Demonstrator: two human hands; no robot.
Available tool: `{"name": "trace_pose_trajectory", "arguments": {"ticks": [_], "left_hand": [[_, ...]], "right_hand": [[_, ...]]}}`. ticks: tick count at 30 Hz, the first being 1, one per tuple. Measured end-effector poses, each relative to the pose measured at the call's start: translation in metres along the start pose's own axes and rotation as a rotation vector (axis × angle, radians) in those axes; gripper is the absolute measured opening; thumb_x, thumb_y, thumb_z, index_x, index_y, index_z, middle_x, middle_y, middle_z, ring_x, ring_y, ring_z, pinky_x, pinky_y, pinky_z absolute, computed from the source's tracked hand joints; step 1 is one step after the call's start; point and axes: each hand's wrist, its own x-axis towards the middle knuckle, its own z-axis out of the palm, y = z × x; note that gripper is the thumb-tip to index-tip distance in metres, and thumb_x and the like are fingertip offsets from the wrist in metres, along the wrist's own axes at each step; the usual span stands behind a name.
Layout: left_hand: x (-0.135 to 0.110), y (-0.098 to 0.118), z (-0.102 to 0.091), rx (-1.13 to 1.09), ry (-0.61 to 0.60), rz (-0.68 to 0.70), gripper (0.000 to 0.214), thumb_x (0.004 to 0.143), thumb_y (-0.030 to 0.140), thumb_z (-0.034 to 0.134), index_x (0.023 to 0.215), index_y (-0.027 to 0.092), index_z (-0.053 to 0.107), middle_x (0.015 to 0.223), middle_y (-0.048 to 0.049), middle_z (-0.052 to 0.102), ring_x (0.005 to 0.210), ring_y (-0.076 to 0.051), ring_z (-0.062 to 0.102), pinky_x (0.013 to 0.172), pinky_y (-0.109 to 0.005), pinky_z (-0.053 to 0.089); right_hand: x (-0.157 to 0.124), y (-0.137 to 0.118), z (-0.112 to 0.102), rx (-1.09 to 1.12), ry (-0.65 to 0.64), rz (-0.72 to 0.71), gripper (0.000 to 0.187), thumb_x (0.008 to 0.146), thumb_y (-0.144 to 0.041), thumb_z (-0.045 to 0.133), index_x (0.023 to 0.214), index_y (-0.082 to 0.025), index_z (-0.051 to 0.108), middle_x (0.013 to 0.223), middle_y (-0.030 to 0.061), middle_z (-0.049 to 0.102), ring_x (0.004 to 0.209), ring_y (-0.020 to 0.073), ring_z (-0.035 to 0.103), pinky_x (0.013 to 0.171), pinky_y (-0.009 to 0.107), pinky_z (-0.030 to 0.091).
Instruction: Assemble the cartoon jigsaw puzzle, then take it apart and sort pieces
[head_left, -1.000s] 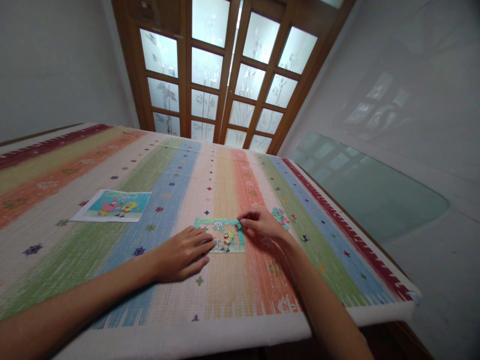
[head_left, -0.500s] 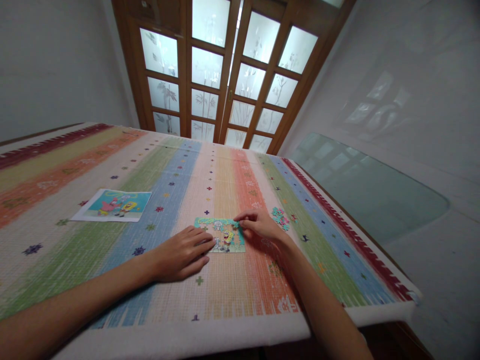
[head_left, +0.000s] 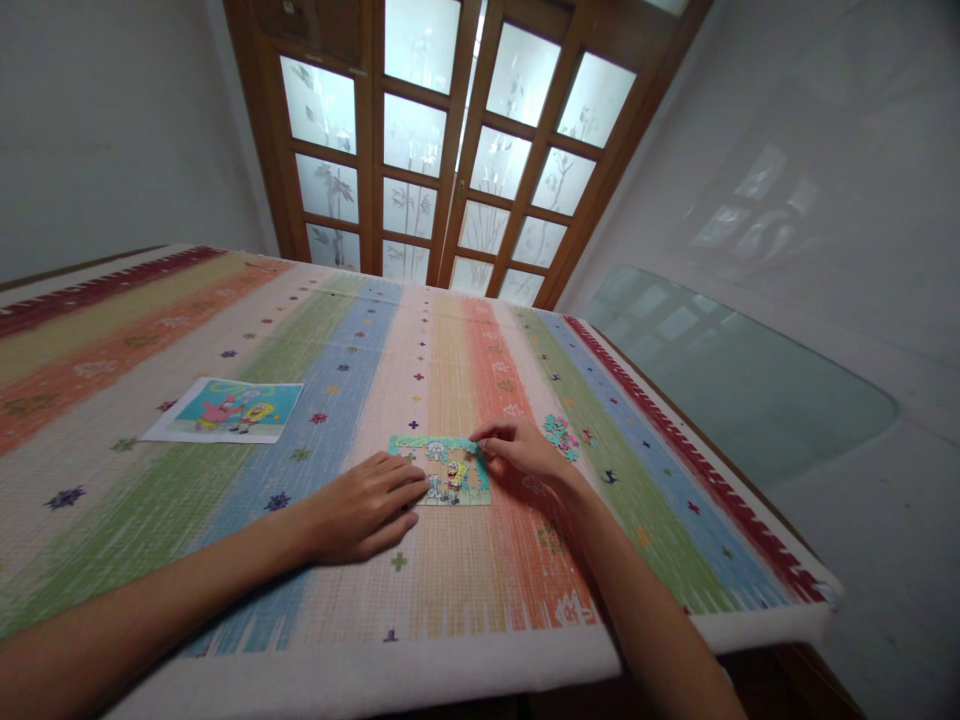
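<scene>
A partly assembled jigsaw puzzle [head_left: 454, 480] with a cartoon picture lies on the striped tablecloth, tablecloth showing through gaps in its middle. My left hand [head_left: 371, 510] rests flat and open across the puzzle's left side, hiding its lower left corner. At the puzzle's upper right corner, my right hand [head_left: 517, 450] is closed in a pinch on a small teal jigsaw piece [head_left: 472, 449], mostly covered by the fingertips. Just beyond the right hand sits a small pile of loose jigsaw pieces [head_left: 559, 436], teal and pink.
A printed reference picture [head_left: 232, 412] with the same cartoon style lies to the left on the tablecloth [head_left: 360, 380]. The table's front edge [head_left: 450, 665] runs close to my forearms. Wooden doors [head_left: 450, 150] with frosted panes stand behind the table, and a wall is at the right.
My right hand has shifted very slightly at the puzzle's upper right corner. My left hand stays almost where it was.
</scene>
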Motion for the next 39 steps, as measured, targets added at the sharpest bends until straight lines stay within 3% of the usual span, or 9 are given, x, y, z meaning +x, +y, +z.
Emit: {"name": "trace_pose_trajectory", "arguments": {"ticks": [13, 20, 29, 39], "left_hand": [[0.0, 0.002, -0.003, 0.022, 0.097, -0.006, 0.028, 0.103, 0.016, 0.043, 0.129, 0.015, 0.054, 0.12, -0.0144, 0.065, 0.115, -0.027, 0.061, 0.1, -0.046, 0.055], [-0.005, -0.006, -0.006, -0.12, 0.21, -0.188, 0.039, 0.097, 0.017, 0.052, 0.136, 0.014, 0.049, 0.119, -0.0142, 0.064, 0.111, -0.027, 0.061, 0.097, -0.045, 0.055], [-0.011, -0.023, -0.014, -0.068, 0.146, -0.139, 0.013, 0.088, 0.015, 0.053, 0.097, 0.017, 0.063, 0.104, -0.0097, 0.067, 0.1, -0.026, 0.061, 0.091, -0.045, 0.051], [-0.011, -0.023, -0.015, -0.064, 0.116, -0.07, 0.017, 0.096, 0.015, 0.05, 0.09, 0.015, 0.065, 0.092, -0.0089, 0.069, 0.087, -0.023, 0.061, 0.083, -0.04, 0.052]], "right_hand": [[0.002, 0.005, -0.004, -0.026, 0.066, -0.025, 0.012, 0.077, -0.025, 0.07, 0.086, -0.019, 0.075, 0.077, 0.004, 0.073, 0.07, 0.017, 0.065, 0.067, 0.03, 0.051], [0.002, 0.005, -0.004, -0.006, 0.05, -0.019, 0.012, 0.077, -0.025, 0.07, 0.086, -0.018, 0.075, 0.071, 0.0025, 0.071, 0.066, 0.0158, 0.064, 0.066, 0.029, 0.051], [0.001, 0.002, -0.005, -0.057, 0.056, 0.005, 0.011, 0.077, -0.018, 0.068, 0.086, -0.018, 0.074, 0.075, 0.0042, 0.072, 0.068, 0.0165, 0.064, 0.066, 0.03, 0.05], [-0.004, 0.002, -0.018, -0.072, -0.068, 0.054, 0.009, 0.077, -0.02, 0.069, 0.085, -0.019, 0.074, 0.073, 0.0023, 0.071, 0.064, 0.0143, 0.063, 0.063, 0.028, 0.05]]}}
